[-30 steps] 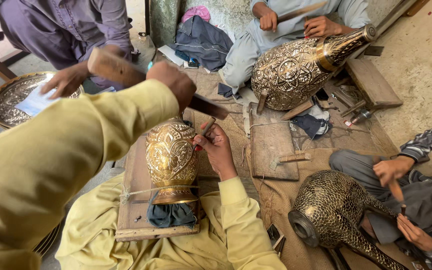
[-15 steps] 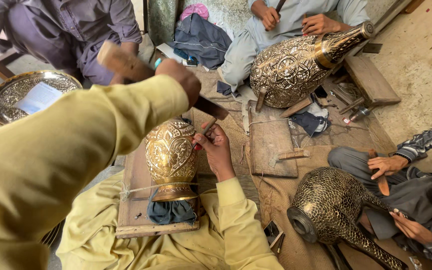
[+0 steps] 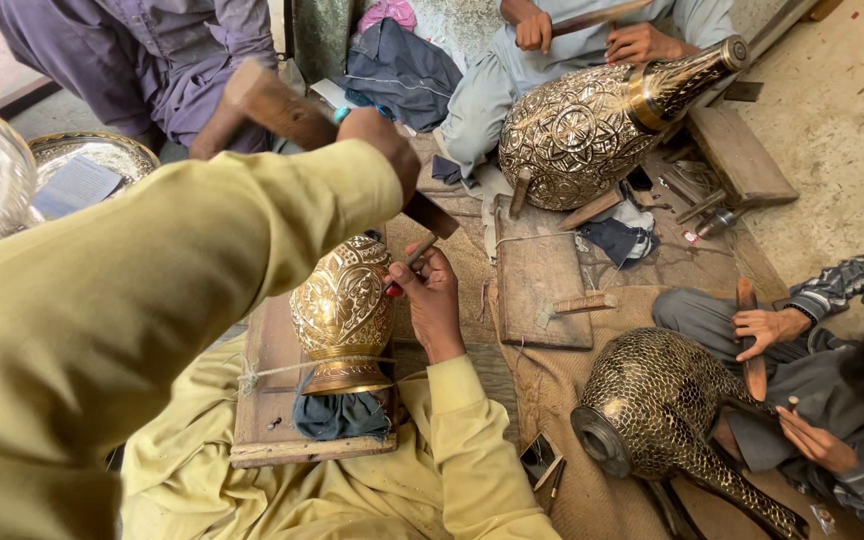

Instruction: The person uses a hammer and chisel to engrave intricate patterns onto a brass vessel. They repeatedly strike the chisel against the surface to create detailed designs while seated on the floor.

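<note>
My left hand [image 3: 384,138] is raised and grips a wooden-handled hammer [image 3: 282,108], whose dark head [image 3: 434,216] hangs just above the chisel. My right hand [image 3: 434,300] holds a thin chisel [image 3: 410,256] with its tip against the upper right side of a golden engraved vase [image 3: 342,300]. The vase stands upright on a wooden board [image 3: 262,400] across my lap. A string ties it down, and a dark blue cloth [image 3: 340,416] sits at its base.
A person at the top works on a large engraved metal vase [image 3: 582,130] lying on its side. At the right another person holds a dark patterned vase [image 3: 662,400]. Between them lies a wooden board [image 3: 542,270] with a small hammer [image 3: 577,303]. A metal tray [image 3: 102,150] sits at the left.
My left hand with the hammer has drifted a little to the right while still raised. My right hand keeps the chisel on the vase. The person at the right has shifted their hands.
</note>
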